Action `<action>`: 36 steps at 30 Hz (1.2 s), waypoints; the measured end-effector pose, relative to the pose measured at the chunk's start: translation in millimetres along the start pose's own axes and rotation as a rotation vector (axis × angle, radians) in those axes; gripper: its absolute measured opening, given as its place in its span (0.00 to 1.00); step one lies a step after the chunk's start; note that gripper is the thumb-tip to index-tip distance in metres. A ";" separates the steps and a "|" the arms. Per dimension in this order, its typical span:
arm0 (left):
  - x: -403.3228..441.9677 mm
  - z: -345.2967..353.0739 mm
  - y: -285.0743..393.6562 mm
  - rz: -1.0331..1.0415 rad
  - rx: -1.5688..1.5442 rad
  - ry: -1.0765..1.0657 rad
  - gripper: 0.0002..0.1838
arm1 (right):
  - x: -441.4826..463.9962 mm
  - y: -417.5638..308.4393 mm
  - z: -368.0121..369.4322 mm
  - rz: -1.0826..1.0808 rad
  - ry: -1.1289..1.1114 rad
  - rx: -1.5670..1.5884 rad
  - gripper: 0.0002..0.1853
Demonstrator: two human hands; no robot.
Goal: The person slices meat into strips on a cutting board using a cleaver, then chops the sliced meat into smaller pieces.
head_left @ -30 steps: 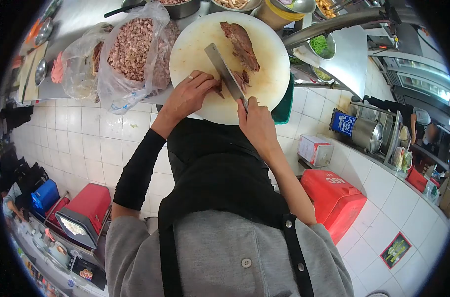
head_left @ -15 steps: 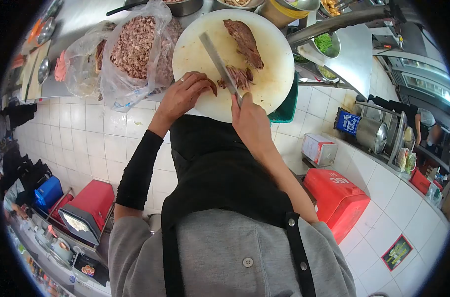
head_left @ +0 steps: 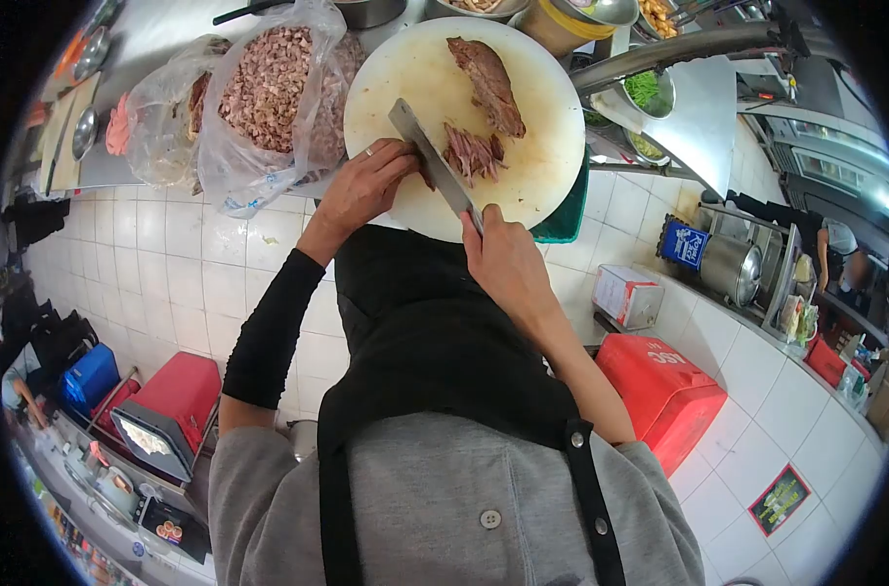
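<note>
My right hand is wrapped round the handle of a kitchen knife. Its blade slants up and left over a round white cutting board, close against the fingertips of my left hand. Those fingers are curled over a small piece of meat, mostly hidden beneath them and behind the blade. To the right of the blade lies a little heap of thin meat slices. Farther up the board rests a large brown chunk of cooked meat.
Left of the board, a clear plastic bag bulges with diced meat, beside another plastic bag. Bowls and a yellow-rimmed tub crowd the far edge. A metal bar runs at the right, near a bowl of chopped greens.
The knife has shifted left, from over the slices to beside my left fingertips. The slices now lie uncovered to the right of the blade. My left fingers have curled in more over the small piece.
</note>
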State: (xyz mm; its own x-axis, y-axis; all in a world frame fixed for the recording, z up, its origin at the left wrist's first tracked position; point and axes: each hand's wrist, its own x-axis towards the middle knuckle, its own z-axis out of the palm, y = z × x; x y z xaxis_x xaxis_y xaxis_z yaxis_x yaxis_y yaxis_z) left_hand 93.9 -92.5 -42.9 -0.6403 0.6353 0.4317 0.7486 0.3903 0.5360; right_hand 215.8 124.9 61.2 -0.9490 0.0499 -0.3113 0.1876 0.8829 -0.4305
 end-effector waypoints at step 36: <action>215.8 -8.4 -42.4 0.211 0.123 -0.733 0.49 | -45.0 79.4 -13.1 -0.111 0.086 0.222 0.21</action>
State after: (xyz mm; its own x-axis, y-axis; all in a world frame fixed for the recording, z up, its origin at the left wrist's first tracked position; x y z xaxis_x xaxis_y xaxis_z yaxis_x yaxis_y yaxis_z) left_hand -77.5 22.6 33.6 -0.2363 0.9667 -0.0978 0.8835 0.2557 0.3925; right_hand 270.1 198.8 52.0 -0.9832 0.0067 -0.1824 0.1232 0.7616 -0.6362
